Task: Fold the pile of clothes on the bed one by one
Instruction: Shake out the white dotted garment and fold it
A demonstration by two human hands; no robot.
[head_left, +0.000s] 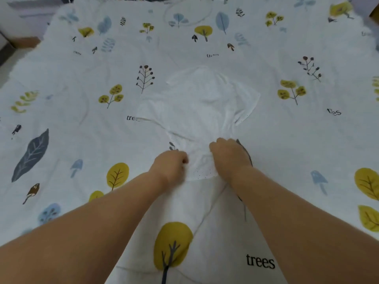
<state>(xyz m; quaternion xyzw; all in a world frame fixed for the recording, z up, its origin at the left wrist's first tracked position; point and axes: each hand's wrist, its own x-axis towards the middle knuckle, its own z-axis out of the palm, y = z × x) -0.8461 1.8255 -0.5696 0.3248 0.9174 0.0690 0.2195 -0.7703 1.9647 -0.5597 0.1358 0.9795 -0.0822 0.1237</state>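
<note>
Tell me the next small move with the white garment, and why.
Probably pull the near edge toward you and spread it flat: both hands, left hand and right hand, have a grip on the bunched near end of the white garment, which lies wrinkled on the bedspread.

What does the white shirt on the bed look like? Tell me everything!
The white shirt is thin, soft-looking cloth with tiny dark dots showing near its near edge. It lies mostly spread on the leaf-and-tree patterned bed cover, wrinkled, with a short sleeve sticking out to the right. Its near end is bunched up where the left hand and the right hand both grip it with curled fingers. It is so pale that it almost blends into the cover.
</note>
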